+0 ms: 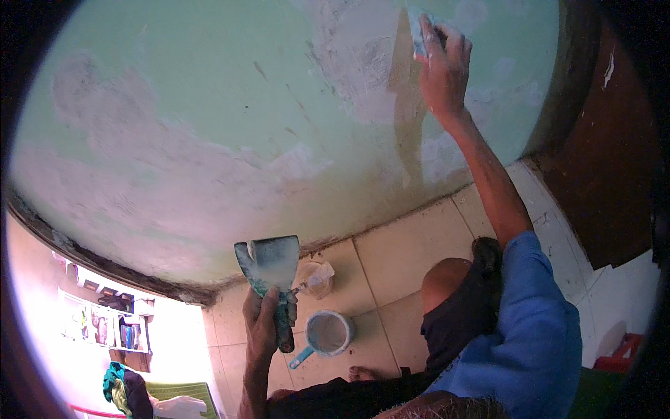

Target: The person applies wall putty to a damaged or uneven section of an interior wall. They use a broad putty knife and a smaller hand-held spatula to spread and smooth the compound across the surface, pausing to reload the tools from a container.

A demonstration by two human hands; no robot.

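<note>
Pale green wall [209,98], patched in greyish white, takes up most of the upper view; its lower edge meets the tiled floor [398,258] along a grimy line, its left end stops at a dark, rough edge, and its right side ends at a dark border beside a brown door [614,160]. High on the wall, the right hand [444,66] grips a blue piece [419,33] between fingers and thumb; how hard it bears on the wall, I cannot tell. A tan streak [408,119] runs down just left of that hand. Wall spreads wide to its left, while the door stands well apart to its right.

Low down, the left hand [264,318] is wrapped around the scrapers [276,255], blades upward, the broader one smeared whitish. A tub [317,281] sits on the floor just right of them, near the wall's foot. Below it stands a pot [329,334], its blue handle angled toward the left forearm. Tiles stretch between the pot and the bent knee [444,283]. A bright shelf [105,325] stands at far left.
</note>
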